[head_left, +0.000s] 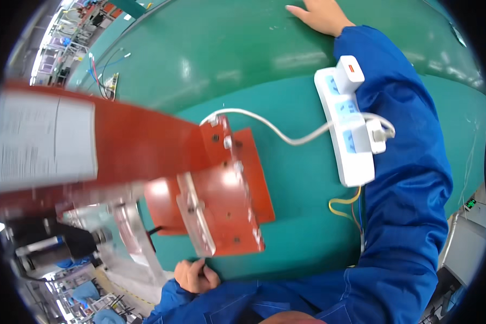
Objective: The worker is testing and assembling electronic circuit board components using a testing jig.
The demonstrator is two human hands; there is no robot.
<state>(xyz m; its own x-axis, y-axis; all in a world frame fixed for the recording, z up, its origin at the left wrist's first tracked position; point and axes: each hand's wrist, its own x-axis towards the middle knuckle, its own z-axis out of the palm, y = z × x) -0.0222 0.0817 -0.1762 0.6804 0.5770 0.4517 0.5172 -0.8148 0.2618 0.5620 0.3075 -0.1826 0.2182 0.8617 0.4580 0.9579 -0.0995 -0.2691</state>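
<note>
My right hand (323, 16) is stretched far across the green table, its thumb out to the left and its fingers partly cut off by the top edge. It shows nothing held. Beside my right forearm lies a white power strip (344, 119) with a white charger block (350, 74) and a white plug (377, 136) in it. My left hand (197, 275) is curled at the table's near edge, with nothing visible in it. Just above it stands an orange-red metal machine (221, 200) with a clear plastic piece (195, 213) on its front.
A white cable (281, 135) runs between machine and power strip. Yellow, red and blue wires (344, 208) come from the strip's near end. Loose wires (100, 75) lie at the far left of the table (243, 48). A white sheet (46, 137) covers the machine's side.
</note>
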